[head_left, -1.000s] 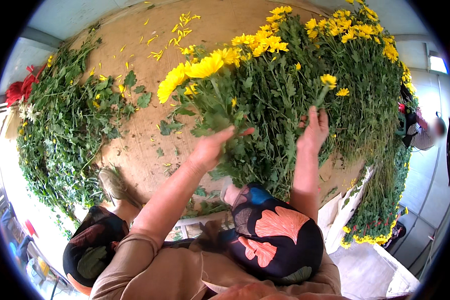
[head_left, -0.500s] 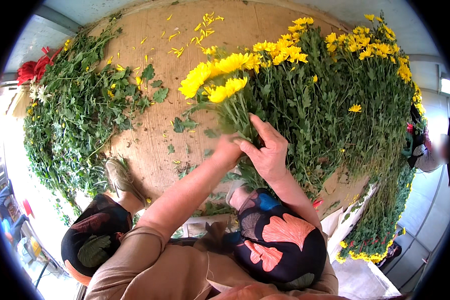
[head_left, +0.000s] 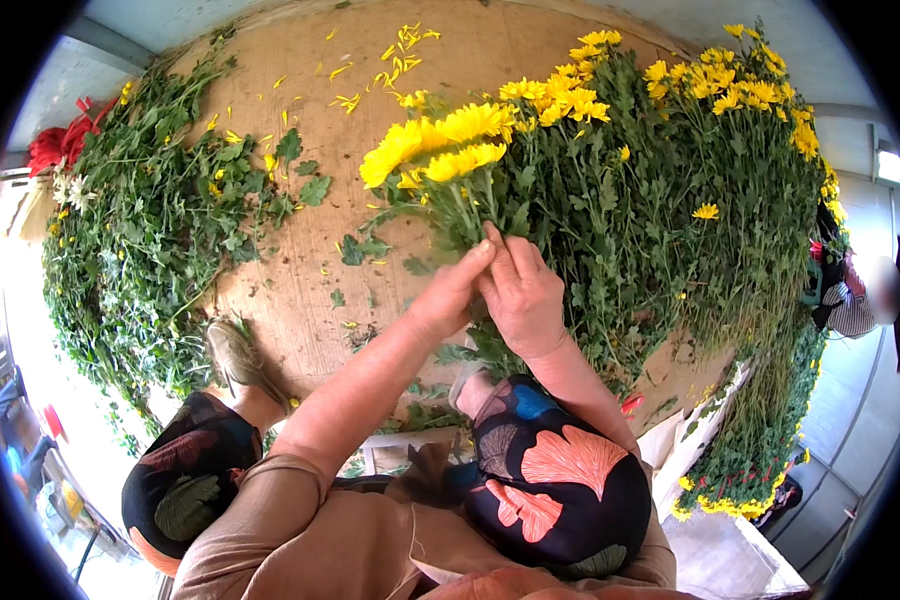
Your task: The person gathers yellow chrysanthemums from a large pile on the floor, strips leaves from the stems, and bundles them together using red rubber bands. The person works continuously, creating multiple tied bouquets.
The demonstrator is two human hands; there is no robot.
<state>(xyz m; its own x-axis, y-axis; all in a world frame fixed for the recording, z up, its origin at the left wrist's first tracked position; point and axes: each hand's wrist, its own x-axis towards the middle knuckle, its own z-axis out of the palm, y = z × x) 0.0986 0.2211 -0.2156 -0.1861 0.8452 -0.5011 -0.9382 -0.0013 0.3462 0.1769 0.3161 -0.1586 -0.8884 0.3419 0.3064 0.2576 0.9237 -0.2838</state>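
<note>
A bunch of yellow chrysanthemums (head_left: pixel 448 145) stands out over the board, its heads pointing away from me and its leafy stems running back through my hands. My left hand (head_left: pixel 456 288) is closed around the stems below the heads, thumb uppermost. Right beside it, touching it, my right hand (head_left: pixel 525 305) is closed on the same stems with its fingers bent together near the left thumb. The fingertips under the stems are hidden. Close to the right of the bunch lie many more yellow chrysanthemums (head_left: pixel 570 98) with long green stems.
A wide heap of stripped green leaves and stems (head_left: pixel 150 230) covers the left side. Loose yellow petals (head_left: pixel 400 65) lie on the brown board (head_left: pixel 300 260). Red cloth (head_left: pixel 60 140) sits at the far left. More chrysanthemums (head_left: pixel 740 95) fill the right side. A person (head_left: pixel 855 300) is at the far right.
My left hand has moved slightly up the stems. The right hand's fingers, spread before, have come together and in toward the left thumb. The bunch's heads have shifted slightly.
</note>
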